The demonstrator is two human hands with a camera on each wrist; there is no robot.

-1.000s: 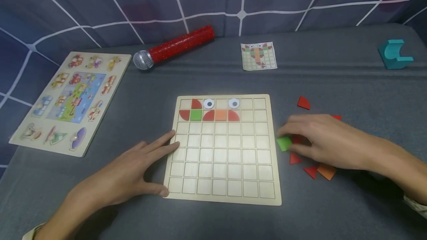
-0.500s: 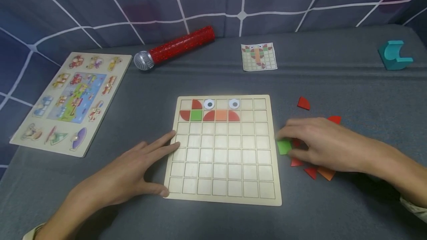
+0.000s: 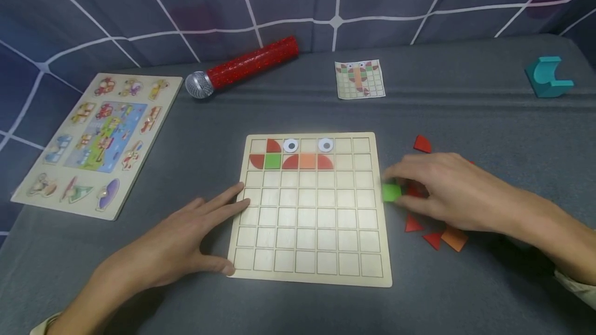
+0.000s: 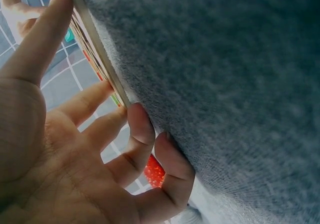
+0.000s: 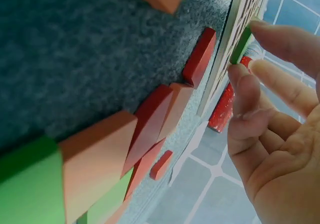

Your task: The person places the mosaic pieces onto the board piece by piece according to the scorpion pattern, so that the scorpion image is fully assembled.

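The right hand [image 3: 458, 193] pinches a green square tile [image 3: 391, 192] between thumb and fingertips, at the right edge of the wooden grid board [image 3: 306, 210]; the right wrist view shows the green tile [image 5: 242, 45] in its fingers. Spread fingers of the left hand [image 3: 172, 239] touch the board's left edge, with the thumb by the lower left corner. In the left wrist view, the left hand [image 4: 95, 149] has fingertips against the board's edge [image 4: 102, 54]. On the board's top two rows lie red quarter-circles [image 3: 273, 146], a green square [image 3: 272, 161], an orange square [image 3: 307, 161] and two eye tiles [image 3: 291, 145].
Red pieces [image 3: 433, 240] and an orange tile [image 3: 454, 238] lie around and partly under the right hand. Behind the board are a pattern card [image 3: 360, 79] and a red microphone [image 3: 251, 63]. A picture puzzle [image 3: 112, 138] lies left; a teal holder [image 3: 548, 77] stands back right.
The right hand has shifted slightly left and away from the body, with the green tile moving to the board's right edge. The left hand stays in place.
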